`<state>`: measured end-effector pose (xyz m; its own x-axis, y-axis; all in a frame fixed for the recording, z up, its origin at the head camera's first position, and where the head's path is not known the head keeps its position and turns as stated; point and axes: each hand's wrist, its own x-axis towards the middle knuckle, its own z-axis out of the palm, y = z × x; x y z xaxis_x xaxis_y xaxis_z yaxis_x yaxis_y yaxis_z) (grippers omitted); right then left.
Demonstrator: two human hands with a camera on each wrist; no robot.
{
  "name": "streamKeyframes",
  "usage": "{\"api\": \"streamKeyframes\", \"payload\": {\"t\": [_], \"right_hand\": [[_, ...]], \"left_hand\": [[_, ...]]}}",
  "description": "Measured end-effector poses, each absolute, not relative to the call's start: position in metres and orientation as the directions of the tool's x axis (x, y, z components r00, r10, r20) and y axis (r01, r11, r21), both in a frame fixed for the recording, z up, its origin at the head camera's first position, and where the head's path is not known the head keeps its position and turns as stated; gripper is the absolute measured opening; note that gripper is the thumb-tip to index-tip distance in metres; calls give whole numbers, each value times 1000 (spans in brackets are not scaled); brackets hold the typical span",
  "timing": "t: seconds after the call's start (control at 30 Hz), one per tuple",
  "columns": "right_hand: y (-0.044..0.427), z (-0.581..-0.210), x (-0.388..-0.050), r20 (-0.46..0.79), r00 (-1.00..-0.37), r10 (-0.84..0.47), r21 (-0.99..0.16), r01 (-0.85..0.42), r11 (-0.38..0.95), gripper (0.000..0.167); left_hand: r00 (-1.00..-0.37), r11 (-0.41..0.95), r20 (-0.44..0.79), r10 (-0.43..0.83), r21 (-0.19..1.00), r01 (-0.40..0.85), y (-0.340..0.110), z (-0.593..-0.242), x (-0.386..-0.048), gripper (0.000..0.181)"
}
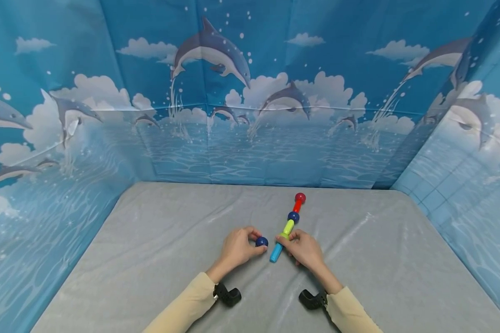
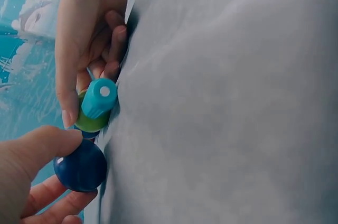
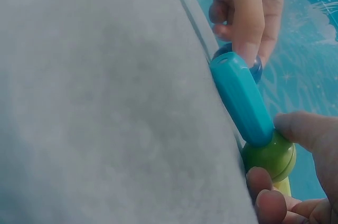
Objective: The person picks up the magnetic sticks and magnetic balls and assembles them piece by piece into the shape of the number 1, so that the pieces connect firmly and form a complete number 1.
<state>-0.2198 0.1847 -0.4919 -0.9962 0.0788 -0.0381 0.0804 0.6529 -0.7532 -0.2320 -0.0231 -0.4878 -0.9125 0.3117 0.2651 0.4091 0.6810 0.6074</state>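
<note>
Between thumb and fingers my left hand (image 1: 240,246) pinches a dark blue ball (image 2: 81,166), just left of a joined chain of toy pieces. My right hand (image 1: 305,248) grips the chain at its green ball (image 3: 270,156). From that ball a light blue rod (image 1: 276,253) points toward me, its near end free, with a small pale spot on the end face. Beyond the green ball come a yellow-green rod (image 1: 289,226), a second dark blue ball (image 1: 293,216), a red rod (image 1: 297,206) and a red ball (image 1: 300,198) at the far end. A small gap separates the held blue ball from the light blue rod.
A grey cloth covers the table (image 1: 170,217). Blue curtains (image 1: 241,152) printed with dolphins stand along its back and sides. Each wrist wears a black camera mount (image 1: 228,295).
</note>
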Motion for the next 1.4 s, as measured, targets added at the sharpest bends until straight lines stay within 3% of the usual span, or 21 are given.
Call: {"api": "streamKeyframes", "payload": {"t": [0.6,1.4], "right_hand": [[185,-495,-219,-23,-997,78,-753,69,655,46],[184,-493,-219,-20,-997,75,-749,65,660,44]], "left_hand": [[-871,687,321,371,536,490,-24,-493,-209,24],[-906,678,268,327,601,423,-27,-494,-194,28]]}}
